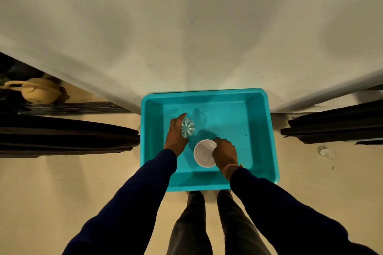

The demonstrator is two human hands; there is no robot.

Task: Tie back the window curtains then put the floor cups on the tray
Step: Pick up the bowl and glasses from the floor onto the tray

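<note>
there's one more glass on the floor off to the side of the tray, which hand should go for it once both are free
Right. The stray glass lies on the floor beyond the tray's right edge, the side of the right hand, which grips the white cup. The left hand, holding a clear glass, would have to cross the tray.

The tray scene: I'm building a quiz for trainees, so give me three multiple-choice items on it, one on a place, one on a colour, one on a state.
1. Where does the third glass lie?
A. on the floor right of the tray
B. in the tray
C. on the ledge

2. What colour is the tray?
A. red
B. turquoise
C. black

3. What is the right hand doing?
A. hanging free
B. holding the white cup's rim
C. gripping a curtain

Key: 1 A, the glass sits on bare floor outside the tray; 2 B, its walls are turquoise; 3 B, the fingers close on the white cup, while the left hand holds a clear glass.
</note>
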